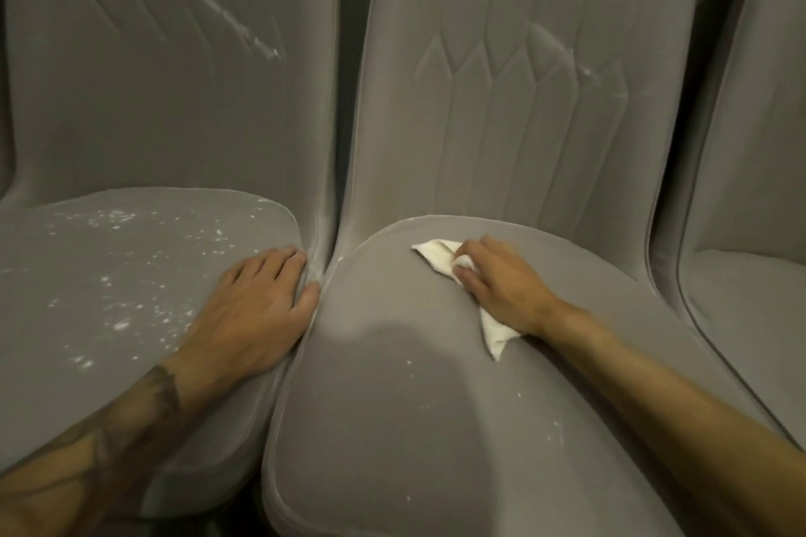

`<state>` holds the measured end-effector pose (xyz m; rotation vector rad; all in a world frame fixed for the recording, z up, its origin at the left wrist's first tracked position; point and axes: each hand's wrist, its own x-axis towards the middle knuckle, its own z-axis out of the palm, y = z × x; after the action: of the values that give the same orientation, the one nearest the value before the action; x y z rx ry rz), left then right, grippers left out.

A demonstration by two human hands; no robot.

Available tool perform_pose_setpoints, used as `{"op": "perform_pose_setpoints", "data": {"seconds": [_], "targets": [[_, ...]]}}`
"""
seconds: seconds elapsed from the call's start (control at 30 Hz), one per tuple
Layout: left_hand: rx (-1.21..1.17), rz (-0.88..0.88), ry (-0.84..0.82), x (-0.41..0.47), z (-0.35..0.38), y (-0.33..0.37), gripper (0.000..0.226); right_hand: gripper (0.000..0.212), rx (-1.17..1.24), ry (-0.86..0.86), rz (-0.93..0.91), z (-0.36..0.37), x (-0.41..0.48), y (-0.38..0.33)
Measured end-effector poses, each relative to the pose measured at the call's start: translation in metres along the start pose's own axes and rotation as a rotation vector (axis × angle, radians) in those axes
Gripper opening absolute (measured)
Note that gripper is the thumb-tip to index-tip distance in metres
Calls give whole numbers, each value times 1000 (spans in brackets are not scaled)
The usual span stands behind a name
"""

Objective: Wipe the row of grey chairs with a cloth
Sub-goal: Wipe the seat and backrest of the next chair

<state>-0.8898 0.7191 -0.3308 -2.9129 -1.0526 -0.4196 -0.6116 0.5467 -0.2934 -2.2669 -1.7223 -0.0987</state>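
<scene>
1. Left hand (257,310): the forearm enters from the lower left corner. The palm is down with fingers straight and together, lying released and flat on the right edge of the seat of the left chair (109,296). The thumb sits at the gap beside the middle chair (414,405).
2. Right hand (497,288): the forearm enters from the lower right. The fingers are curled, grasping the white cloth (438,259) and pressing it onto the middle chair's seat, near its rear edge.
3. Cloth: crumpled. One end protrudes past the fingers toward the backrest, and the other trails under the wrist.
4. White specks (117,323): dense on the left chair's seat, few near the middle seat's front right edge.
5. Right chair (750,296): partly in view, neither hand on it.
</scene>
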Motion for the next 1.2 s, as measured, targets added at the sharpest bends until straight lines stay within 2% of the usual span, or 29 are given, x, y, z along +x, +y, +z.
{"op": "perform_pose_setpoints", "data": {"seconds": [0.13,0.2,0.27,0.4,0.47,0.53,0.63,0.7,0.77,0.83,0.9,0.97,1.03,1.13,1.2], "targets": [[-65,-48,-31,1,0,1,79,20,150,-6,-272,11,-39,-39],[-72,-56,-40,3,0,0,84,19,157,-65,-319,2,-50,-32],[-69,-52,-56,2,-2,0,85,20,108,-42,-230,-4,-45,-6],[-52,-58,-62,0,-3,3,84,27,-46,34,132,-6,-24,19],[-60,-56,-68,1,-3,2,85,25,-16,64,109,2,-29,0],[-70,-54,-64,1,-3,2,86,21,106,86,-86,7,-50,-25],[-69,-55,-65,0,-3,0,87,19,162,-43,-272,-4,-77,-30],[-68,-58,-69,0,-4,0,88,21,98,-34,-199,-10,-72,-4],[-65,-63,-74,-1,-5,2,88,24,24,0,15,-16,-58,20],[-69,-65,-79,0,-5,2,88,26,-55,27,144,-13,-46,19],[-76,-62,-84,0,-6,3,88,25,-13,50,103,-3,-49,-4],[-71,-66,-80,1,-6,3,89,21,131,62,-100,6,-70,-33],[-59,-69,-82,1,-6,3,90,18,213,-19,-237,-1,-93,-46],[-59,-67,-91,1,-5,1,90,21,121,-20,-157,-13,-90,-10],[-67,-68,-91,0,-5,1,90,25,22,17,70,-21,-74,17]]}}
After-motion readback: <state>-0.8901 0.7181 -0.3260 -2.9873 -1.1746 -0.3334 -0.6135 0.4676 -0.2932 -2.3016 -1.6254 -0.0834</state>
